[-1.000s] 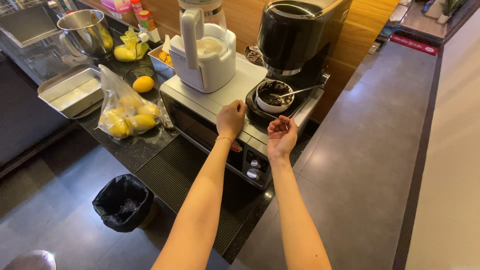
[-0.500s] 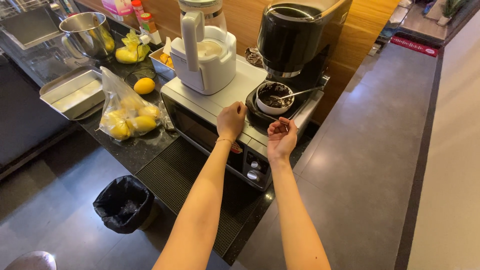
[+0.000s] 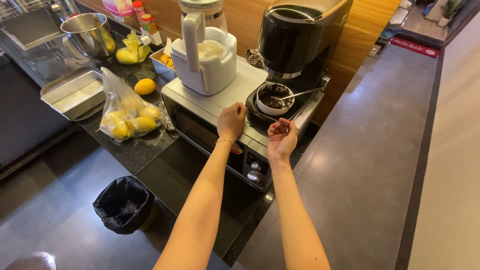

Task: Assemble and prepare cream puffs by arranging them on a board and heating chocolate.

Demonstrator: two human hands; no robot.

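My left hand (image 3: pixel 231 121) rests with curled fingers on the top front edge of a silver countertop oven (image 3: pixel 210 125). My right hand (image 3: pixel 281 137) hovers palm up just right of it, fingertips pinched together near the black base of a black coffee machine (image 3: pixel 295 45). I cannot tell whether something small is between those fingertips. A white bowl (image 3: pixel 274 99) of dark paste with a metal spoon (image 3: pixel 300 93) in it sits under the machine's spout, just beyond my right hand. A white blender-like appliance (image 3: pixel 205 50) stands on the oven's top at the left.
A clear bag of lemons (image 3: pixel 127 112) and a loose lemon (image 3: pixel 145 86) lie on the black counter left of the oven. A metal tray (image 3: pixel 75 92) and steel pot (image 3: pixel 90 35) are farther left. A black-lined bin (image 3: pixel 124 204) stands on the grey floor below.
Both hands stay nearly where they were at the oven's front edge. The right hand's fingers have shifted slightly.
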